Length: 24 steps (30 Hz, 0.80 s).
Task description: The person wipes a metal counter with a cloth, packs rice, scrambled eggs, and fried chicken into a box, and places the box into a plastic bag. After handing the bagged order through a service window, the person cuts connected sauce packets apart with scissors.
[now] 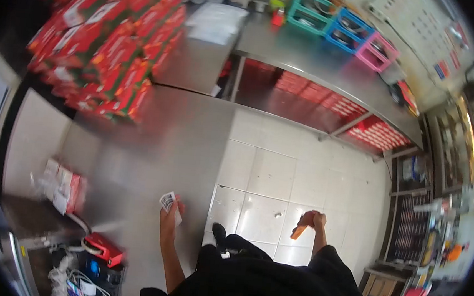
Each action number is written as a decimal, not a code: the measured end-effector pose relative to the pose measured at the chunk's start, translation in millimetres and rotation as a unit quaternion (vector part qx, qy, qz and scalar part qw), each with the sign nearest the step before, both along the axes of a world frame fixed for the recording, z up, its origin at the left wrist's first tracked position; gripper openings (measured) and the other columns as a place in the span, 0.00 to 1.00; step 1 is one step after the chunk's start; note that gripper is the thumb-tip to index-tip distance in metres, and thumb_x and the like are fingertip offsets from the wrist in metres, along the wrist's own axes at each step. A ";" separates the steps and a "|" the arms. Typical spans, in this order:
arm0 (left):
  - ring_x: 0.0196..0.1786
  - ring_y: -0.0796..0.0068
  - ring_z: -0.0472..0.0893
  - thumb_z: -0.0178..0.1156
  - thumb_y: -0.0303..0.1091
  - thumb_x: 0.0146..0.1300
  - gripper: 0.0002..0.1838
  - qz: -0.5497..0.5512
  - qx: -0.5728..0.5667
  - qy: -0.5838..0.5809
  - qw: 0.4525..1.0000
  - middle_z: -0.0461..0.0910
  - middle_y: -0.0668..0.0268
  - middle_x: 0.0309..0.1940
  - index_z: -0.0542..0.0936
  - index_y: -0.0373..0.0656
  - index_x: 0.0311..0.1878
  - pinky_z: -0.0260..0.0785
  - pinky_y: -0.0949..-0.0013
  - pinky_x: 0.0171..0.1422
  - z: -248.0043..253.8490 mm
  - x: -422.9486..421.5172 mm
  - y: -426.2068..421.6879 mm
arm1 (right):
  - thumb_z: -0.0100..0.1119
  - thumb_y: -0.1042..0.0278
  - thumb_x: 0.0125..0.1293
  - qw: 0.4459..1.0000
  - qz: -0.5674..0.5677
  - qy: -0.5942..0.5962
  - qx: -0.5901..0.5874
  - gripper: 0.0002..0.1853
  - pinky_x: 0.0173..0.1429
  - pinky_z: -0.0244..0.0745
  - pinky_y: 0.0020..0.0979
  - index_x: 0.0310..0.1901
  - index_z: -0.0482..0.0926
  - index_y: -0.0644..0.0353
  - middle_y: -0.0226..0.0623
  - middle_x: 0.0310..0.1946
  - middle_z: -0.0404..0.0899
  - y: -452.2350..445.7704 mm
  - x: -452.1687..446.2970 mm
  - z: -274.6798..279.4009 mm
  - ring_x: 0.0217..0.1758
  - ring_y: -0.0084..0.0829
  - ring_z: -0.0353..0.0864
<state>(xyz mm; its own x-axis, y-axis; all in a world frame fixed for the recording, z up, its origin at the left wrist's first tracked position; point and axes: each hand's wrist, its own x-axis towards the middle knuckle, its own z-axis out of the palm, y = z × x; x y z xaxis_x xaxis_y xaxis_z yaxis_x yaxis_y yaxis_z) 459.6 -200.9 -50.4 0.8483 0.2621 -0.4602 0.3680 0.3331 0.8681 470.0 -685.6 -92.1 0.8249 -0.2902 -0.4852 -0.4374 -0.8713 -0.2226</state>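
My left hand is closed around a small white slip with dark print, above the steel table. My right hand hangs over the tiled floor, closed on a limp orange and dark red thing, perhaps a folded packet or a cloth; its kind is unclear. Beyond the left hand, a tall heap of red and green printed packets stands on the far end of the table, somewhat blurred.
A steel counter with teal, blue and pink plastic organizers runs along the back, red crates below it. At left are a red tape dispenser and a wrapped bundle. Shelving lines the right side.
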 end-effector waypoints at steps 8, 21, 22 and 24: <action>0.32 0.83 0.73 0.51 0.37 0.64 0.14 -0.217 -0.046 -0.043 0.974 0.76 0.69 0.30 0.75 0.38 0.47 0.66 0.77 0.39 30.5 107.5 -128.9 | 0.52 0.60 0.61 0.829 -0.395 -0.201 0.341 0.15 0.28 0.71 0.25 0.44 0.71 0.60 0.29 0.23 0.73 -20.5 -76.1 -35.5 0.26 0.22 0.73; 0.31 0.84 0.73 0.59 0.38 0.58 0.15 -0.345 -0.119 0.050 0.930 0.76 0.73 0.34 0.74 0.45 0.47 0.66 0.78 0.32 -78.5 294.7 -347.0 | 0.52 0.55 0.64 0.825 -0.153 -0.140 0.526 0.14 0.37 0.66 0.19 0.32 0.69 0.58 0.26 0.29 0.72 -47.0 244.2 -27.4 0.35 0.17 0.70; 0.31 0.84 0.73 0.58 0.38 0.58 0.15 -0.347 -0.104 0.027 0.932 0.75 0.74 0.33 0.75 0.46 0.47 0.66 0.78 0.32 -78.1 316.3 -365.1 | 0.55 0.56 0.62 0.816 -0.180 -0.145 0.531 0.14 0.37 0.66 0.19 0.33 0.68 0.58 0.27 0.28 0.72 -51.7 258.7 -29.4 0.35 0.18 0.70; 0.31 0.85 0.73 0.57 0.40 0.59 0.14 -0.410 -0.061 0.051 0.909 0.76 0.74 0.33 0.75 0.45 0.47 0.66 0.78 0.32 -88.8 355.7 -398.9 | 0.60 0.58 0.59 0.793 -0.234 -0.160 0.539 0.16 0.37 0.68 0.21 0.36 0.66 0.58 0.29 0.27 0.72 -66.6 285.6 -30.5 0.36 0.20 0.72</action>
<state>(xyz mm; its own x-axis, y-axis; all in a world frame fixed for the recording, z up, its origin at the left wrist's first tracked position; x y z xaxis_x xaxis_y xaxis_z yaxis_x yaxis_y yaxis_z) 815.2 -599.8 -139.2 0.6870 -0.4964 -0.5307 0.6122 0.0020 0.7907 755.6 -752.2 -122.6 0.8807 -0.1594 -0.4461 -0.4266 0.1426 -0.8931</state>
